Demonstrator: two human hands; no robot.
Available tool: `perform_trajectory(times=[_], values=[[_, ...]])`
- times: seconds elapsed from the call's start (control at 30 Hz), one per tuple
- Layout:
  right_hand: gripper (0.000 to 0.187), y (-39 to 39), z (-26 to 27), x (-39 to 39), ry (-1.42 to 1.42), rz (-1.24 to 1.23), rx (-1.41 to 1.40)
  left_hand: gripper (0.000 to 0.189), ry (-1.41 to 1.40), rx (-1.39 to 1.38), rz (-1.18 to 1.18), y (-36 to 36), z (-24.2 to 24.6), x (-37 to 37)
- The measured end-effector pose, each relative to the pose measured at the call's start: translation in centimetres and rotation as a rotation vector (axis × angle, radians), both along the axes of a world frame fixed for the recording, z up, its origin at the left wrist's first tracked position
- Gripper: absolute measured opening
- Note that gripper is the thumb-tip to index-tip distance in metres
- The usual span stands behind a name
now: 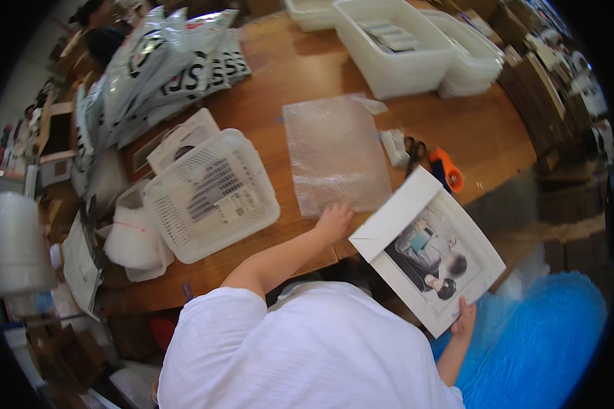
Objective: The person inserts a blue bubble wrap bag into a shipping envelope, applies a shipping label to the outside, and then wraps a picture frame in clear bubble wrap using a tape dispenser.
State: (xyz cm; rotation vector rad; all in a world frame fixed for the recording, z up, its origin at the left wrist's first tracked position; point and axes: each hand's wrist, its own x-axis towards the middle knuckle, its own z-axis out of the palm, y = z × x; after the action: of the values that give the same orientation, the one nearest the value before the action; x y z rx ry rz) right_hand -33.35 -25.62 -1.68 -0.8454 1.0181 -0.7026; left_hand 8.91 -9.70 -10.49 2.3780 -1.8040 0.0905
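My right hand [463, 319] grips a flat white cardboard packet [373, 235] by its lower corner. It is tilted and bears a printed picture of two figures. At the near edge of a clear bubble-wrap sheet or bag [335, 148], my left hand [336, 221] touches the plastic; whether the fingers pinch it I cannot tell. The bubble wrap lies flat on the wooden table [266, 66]. Just beyond the packet are black-handled scissors [415, 149], an orange tape dispenser [446, 168] and a small white object [394, 146].
An upturned-looking white perforated basket [212, 197] stands left, beside bundled white packing material [133, 237]. Printed grey plastic mailers [169, 71] pile up at far left. White plastic bins [396, 71] occupy the far right. A blue plastic-wrapped bulk [537, 342] sits at my right.
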Motion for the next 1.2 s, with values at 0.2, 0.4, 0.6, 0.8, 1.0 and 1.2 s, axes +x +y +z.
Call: perform_trajectory(times=[0.2,0.4,0.6,0.8,1.0,1.2], values=[[0.048,0.0,1.0,-0.4,0.042,-0.002,0.131,0.010,0.325,0.076,0.286,-1.7,-3.7,2.4],[0.048,2.2,1.7,2.5,-0.030,0.001,0.273,0.018,0.746,0.009,0.316,-3.1,-0.9,5.2],[0.048,3.0,2.0,2.4,-0.013,0.001,0.247,0.019,0.427,-0.029,0.152,-2.1,-2.2,5.3],[0.048,3.6,2.7,2.4,-0.030,0.004,0.256,0.020,1.005,0.073,0.302,-2.5,-2.3,8.1],[0.048,4.4,0.7,6.8,-0.112,0.118,0.329,0.034,0.770,-0.163,0.596,-3.7,-4.2,8.1],[0.046,3.4,-0.4,8.3,-0.107,0.192,0.402,0.025,0.680,-0.200,0.539,-3.3,2.1,7.4]])
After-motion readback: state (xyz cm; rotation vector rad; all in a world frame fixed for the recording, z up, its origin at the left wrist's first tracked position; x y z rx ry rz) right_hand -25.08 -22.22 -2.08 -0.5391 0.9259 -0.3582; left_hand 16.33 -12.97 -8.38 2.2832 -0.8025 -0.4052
